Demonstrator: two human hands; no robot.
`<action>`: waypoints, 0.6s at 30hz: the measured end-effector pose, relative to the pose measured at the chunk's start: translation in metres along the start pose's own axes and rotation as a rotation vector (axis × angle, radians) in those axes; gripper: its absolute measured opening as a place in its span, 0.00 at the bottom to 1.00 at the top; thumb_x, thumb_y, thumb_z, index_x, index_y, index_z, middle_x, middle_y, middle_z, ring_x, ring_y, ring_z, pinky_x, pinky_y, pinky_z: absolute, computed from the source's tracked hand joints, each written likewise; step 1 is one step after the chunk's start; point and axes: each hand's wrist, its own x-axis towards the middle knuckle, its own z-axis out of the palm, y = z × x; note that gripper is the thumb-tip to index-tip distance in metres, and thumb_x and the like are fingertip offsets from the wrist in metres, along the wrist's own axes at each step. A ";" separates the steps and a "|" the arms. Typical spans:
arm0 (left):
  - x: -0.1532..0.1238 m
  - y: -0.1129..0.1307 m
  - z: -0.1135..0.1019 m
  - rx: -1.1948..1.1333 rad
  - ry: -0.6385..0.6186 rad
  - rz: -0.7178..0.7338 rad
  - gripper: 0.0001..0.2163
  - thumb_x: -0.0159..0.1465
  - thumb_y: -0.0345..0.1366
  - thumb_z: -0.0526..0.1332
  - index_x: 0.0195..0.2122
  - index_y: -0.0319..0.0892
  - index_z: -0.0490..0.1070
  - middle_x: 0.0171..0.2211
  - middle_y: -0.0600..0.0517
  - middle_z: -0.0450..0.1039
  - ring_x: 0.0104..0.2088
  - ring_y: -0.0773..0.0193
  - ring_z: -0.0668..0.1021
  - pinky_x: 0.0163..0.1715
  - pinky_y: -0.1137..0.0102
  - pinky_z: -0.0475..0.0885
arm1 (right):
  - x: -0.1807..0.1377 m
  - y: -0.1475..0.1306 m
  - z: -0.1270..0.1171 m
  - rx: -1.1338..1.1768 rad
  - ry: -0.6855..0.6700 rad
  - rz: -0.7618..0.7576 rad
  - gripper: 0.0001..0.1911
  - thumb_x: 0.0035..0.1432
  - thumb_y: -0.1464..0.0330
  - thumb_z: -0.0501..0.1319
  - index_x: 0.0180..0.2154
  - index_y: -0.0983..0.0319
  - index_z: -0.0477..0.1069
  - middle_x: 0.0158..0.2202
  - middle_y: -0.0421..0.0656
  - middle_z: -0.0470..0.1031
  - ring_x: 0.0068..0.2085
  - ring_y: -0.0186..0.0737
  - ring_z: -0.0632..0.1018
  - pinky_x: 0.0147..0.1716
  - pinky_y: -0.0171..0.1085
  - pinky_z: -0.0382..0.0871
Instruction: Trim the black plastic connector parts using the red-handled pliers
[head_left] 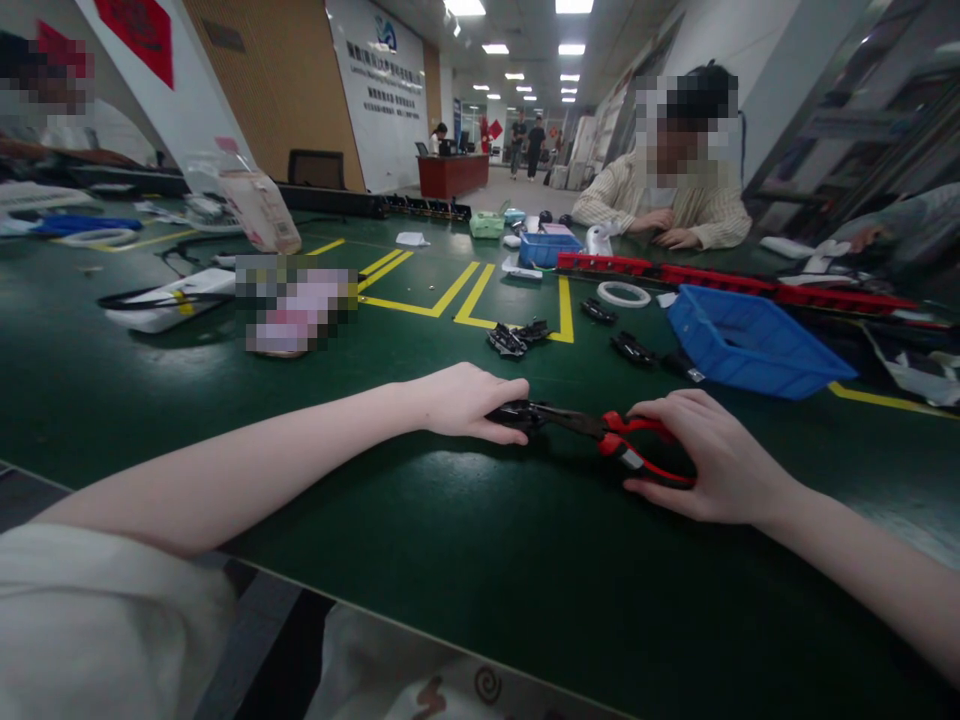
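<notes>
Loose cloth sleeve (97, 620); right grip (712, 460) holds slender, red-handled pliers (609, 434).

Bin (772, 362) on table (487, 570), behind pliers (611, 426), rightward; bottle (262, 212) far left.

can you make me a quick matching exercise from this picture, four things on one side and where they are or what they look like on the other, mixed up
1. pliers
2. small black part
3. tabletop
4. white ring

A. pinched by the left hand
B. lying left of the larger blue bin
C. gripped by the right hand
D. dark green with yellow lines

Pairs: 1-C, 2-A, 3-D, 4-B
</notes>
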 end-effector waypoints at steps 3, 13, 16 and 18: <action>-0.001 -0.002 0.000 0.037 0.016 0.042 0.15 0.65 0.50 0.54 0.38 0.41 0.62 0.26 0.53 0.71 0.23 0.64 0.71 0.22 0.73 0.58 | 0.001 -0.001 0.000 0.019 -0.013 0.004 0.25 0.53 0.56 0.61 0.48 0.64 0.62 0.37 0.49 0.72 0.36 0.46 0.73 0.40 0.47 0.66; -0.005 -0.007 0.001 0.023 0.069 0.149 0.14 0.66 0.49 0.52 0.33 0.42 0.63 0.24 0.53 0.69 0.23 0.63 0.71 0.24 0.71 0.59 | 0.004 -0.002 0.002 0.087 0.011 0.027 0.22 0.52 0.58 0.60 0.46 0.63 0.64 0.38 0.48 0.73 0.36 0.47 0.73 0.41 0.48 0.66; -0.005 -0.008 0.002 -0.019 0.081 0.160 0.15 0.65 0.48 0.52 0.32 0.42 0.63 0.24 0.53 0.69 0.23 0.64 0.71 0.24 0.71 0.59 | 0.004 -0.002 0.002 0.088 0.010 0.028 0.22 0.52 0.58 0.60 0.46 0.63 0.64 0.38 0.49 0.73 0.37 0.47 0.73 0.41 0.48 0.66; -0.004 -0.008 0.002 -0.030 0.074 0.151 0.15 0.65 0.49 0.52 0.32 0.41 0.64 0.24 0.54 0.69 0.23 0.65 0.71 0.24 0.72 0.59 | 0.004 -0.002 0.002 0.089 0.014 0.021 0.22 0.52 0.58 0.60 0.46 0.63 0.64 0.38 0.49 0.73 0.36 0.46 0.73 0.41 0.48 0.66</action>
